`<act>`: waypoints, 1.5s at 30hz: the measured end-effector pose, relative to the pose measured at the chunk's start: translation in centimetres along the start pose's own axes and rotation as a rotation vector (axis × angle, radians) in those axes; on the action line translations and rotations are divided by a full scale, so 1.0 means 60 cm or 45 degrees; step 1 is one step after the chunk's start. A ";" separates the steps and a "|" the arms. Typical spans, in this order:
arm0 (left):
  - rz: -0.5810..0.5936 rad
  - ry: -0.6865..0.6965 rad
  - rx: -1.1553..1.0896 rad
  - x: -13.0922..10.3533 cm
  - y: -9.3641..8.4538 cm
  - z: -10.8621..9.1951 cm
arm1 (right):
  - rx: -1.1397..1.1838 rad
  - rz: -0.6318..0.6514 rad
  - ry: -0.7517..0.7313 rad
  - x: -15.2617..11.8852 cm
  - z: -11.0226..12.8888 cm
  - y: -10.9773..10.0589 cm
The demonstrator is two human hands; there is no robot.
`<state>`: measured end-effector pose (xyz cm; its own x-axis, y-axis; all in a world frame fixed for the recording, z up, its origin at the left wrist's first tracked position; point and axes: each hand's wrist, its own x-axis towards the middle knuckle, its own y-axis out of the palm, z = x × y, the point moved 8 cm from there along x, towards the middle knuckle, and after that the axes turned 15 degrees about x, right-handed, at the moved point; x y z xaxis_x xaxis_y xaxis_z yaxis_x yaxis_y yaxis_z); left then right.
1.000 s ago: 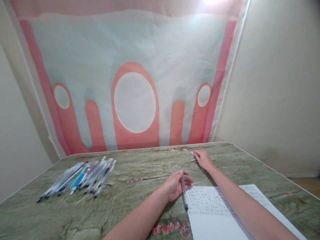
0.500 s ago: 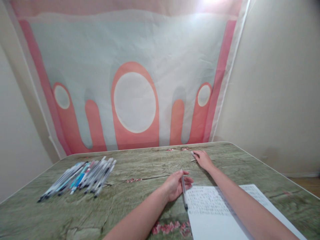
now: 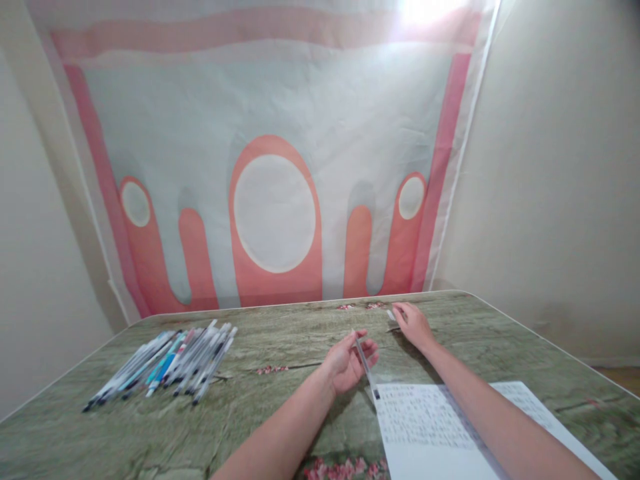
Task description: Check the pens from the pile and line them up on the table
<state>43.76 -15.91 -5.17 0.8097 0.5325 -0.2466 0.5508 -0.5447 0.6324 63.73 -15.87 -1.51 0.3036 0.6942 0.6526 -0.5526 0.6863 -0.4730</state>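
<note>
My left hand (image 3: 349, 362) is palm up above the table, thumb and fingers closed on a slim clear-barrelled pen (image 3: 367, 368). The pen slants down to the right, its dark end by the top left corner of the handwritten paper (image 3: 425, 460). Farther off, my right hand (image 3: 412, 325) is low over the far part of the table, fingertips pinched at a small whitish piece (image 3: 391, 315). That piece is too small to name for certain. My right forearm crosses above the paper and hides part of its writing.
A loose pile of several pens (image 3: 165, 360), mostly clear with some blue ones, lies on the left of the wood-patterned table (image 3: 280, 413). Behind the far edge hangs a pink and grey printed cloth (image 3: 275, 87). A plain wall (image 3: 540, 200) stands at the right.
My left hand has turned and raised the pen slightly, tilting it more. The fingers of my right hand have shifted around the small piece. The view has tipped up slightly.
</note>
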 end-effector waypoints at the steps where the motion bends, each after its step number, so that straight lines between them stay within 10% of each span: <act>1: -0.024 0.051 -0.019 0.006 -0.004 -0.014 | 0.040 0.010 0.003 0.000 0.009 0.000; 13: -0.192 0.600 -0.164 0.069 -0.057 -0.104 | 0.782 0.998 0.327 -0.062 0.121 0.130; 45: -0.295 0.580 0.179 0.058 -0.080 -0.075 | 0.599 0.712 0.239 -0.061 0.113 0.127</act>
<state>43.03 -8.50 -5.76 0.5107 0.8598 -0.0041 0.7521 -0.4444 0.4867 53.16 -14.62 -3.49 -0.0155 0.9661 0.2576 -0.9235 0.0849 -0.3740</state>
